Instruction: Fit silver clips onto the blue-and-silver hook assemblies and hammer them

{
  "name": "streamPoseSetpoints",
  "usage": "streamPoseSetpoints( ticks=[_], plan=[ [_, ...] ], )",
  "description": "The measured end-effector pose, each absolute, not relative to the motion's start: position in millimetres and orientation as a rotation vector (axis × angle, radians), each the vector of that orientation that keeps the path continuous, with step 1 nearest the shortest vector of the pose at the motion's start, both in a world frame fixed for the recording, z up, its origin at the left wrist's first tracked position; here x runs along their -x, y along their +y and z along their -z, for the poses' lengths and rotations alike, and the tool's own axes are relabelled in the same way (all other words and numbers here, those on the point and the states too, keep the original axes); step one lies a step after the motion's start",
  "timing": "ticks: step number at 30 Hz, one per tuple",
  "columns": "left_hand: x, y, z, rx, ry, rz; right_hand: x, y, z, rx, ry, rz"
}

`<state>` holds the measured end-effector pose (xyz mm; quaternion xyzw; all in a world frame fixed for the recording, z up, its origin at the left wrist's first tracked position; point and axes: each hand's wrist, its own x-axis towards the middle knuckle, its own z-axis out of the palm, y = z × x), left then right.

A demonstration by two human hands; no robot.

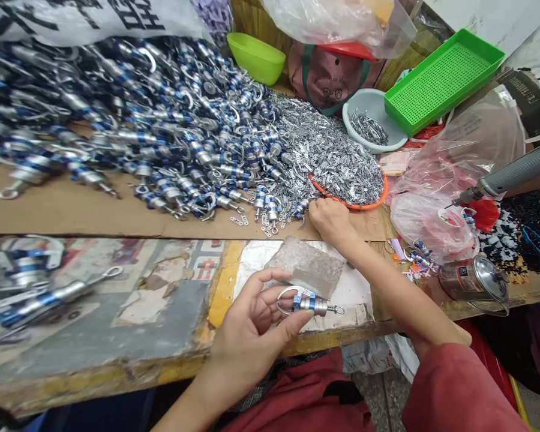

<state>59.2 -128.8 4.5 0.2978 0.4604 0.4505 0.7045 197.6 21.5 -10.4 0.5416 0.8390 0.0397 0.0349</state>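
My left hand [261, 324] pinches a small blue and silver metal assembly [309, 302] between thumb and fingers. A curved silver arm stands on one end of it and a ring-ended rod on the other. Under it on the bench lies a grey stone block [306, 264]. My right hand [328, 219] reaches to the front edge of a heap of small silver metal plates [342, 159], which spills over an orange-rimmed tray [372, 207]. Its fingers are bent closed, and what they hold, if anything, is hidden. Beside those fingertips sits another blue and silver assembly [301, 208].
A large pile of similar assemblies [162, 126] covers the back left, with several more at the left front. Farther back stand a pale basin [348, 114] of metal pins and a green basket [445, 81]. A power screwdriver [517, 171] and a metal cup [461, 281] are on the right.
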Motion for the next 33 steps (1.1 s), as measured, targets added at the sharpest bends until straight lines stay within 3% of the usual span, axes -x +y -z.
streamPoseSetpoints(
  ticks=[8, 10, 13, 15, 27, 33],
  plan=[
    [-57.1, -123.8, 3.3, -0.583, 1.041, -1.007, -226.9, 2.2, 0.3, -1.759, 2.684, -0.085],
    [-56.3, -123.4, 5.1, -0.562, 1.065, -1.008, -237.2, -14.8, -9.2, -1.862, 2.888, 0.177],
    [-55.9, -122.9, 4.6, -0.558, 1.065, -1.001, -242.2, -49.7, -23.1, -1.769, 3.166, 0.880],
    [-56.5, -122.8, 2.0, -0.557, 1.050, -1.008, -238.1, -72.9, -27.6, -1.618, 3.242, 1.055],
    [-51.5, -121.7, 13.3, -0.591, 0.977, -1.007, -199.2, -97.6, -23.4, -1.513, 3.150, 0.525],
    [-49.8, -123.2, 17.6, -0.618, 0.907, -1.001, -200.5, -94.6, -34.5, -1.509, 3.013, 0.598]
  ],
)
